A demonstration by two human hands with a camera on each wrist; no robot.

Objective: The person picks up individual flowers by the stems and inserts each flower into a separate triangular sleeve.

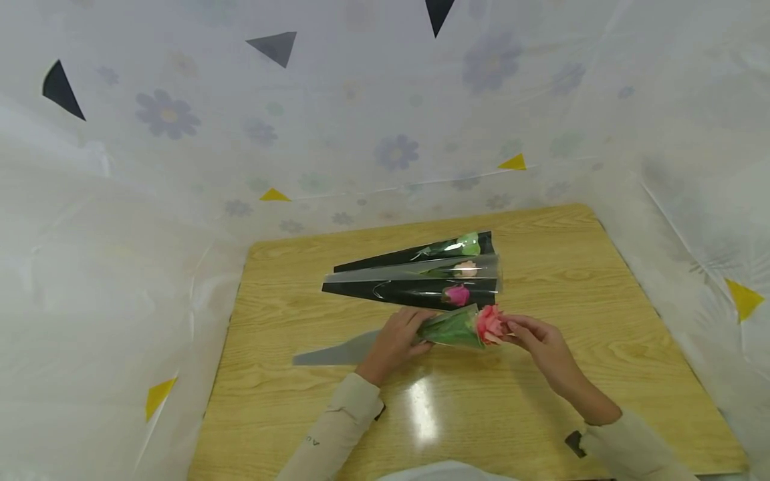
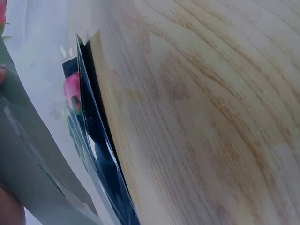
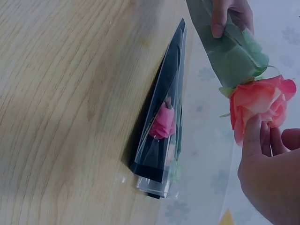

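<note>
A pink artificial rose sits with its bloom out of the wide end of a clear-and-grey flower sleeve, its green leaves inside. My left hand grips the sleeve around its middle, thumb on the near side. At the bloom, my right hand pinches the petals with thumb and fingers. In the right wrist view the fingertips lie against the rose, facing the sleeve's mouth. The left wrist view catches only the sleeve and slivers of the hand.
Beyond the hands lie wrapped flowers side by side: a magenta rose in a black sleeve, a peach one in a grey sleeve and a green one in a black sleeve. White patterned sheeting encloses the wooden table.
</note>
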